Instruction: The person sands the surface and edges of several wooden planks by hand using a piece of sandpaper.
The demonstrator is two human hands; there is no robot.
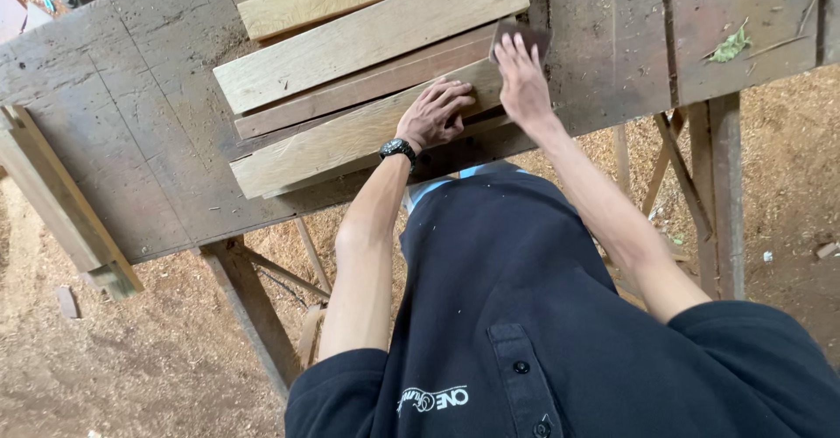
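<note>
Several rough wooden planks (367, 40) lie stacked at a slant on an old workbench (131, 123). My left hand (433, 114), with a black watch on its wrist, rests with bent fingers on the nearest pale plank (332, 145) and presses it down. My right hand (522, 79) lies flat at that plank's right end, fingers stretched over a dark sheet of sandpaper (528, 34). Most of the sheet is hidden under the fingers. My black shirt fills the lower part of the view.
A loose timber beam (61, 202) leans off the bench's left end. Bench legs and braces (254, 315) stand on a floor of sawdust (131, 368). A green leaf scrap (731, 46) lies on the bench at the right.
</note>
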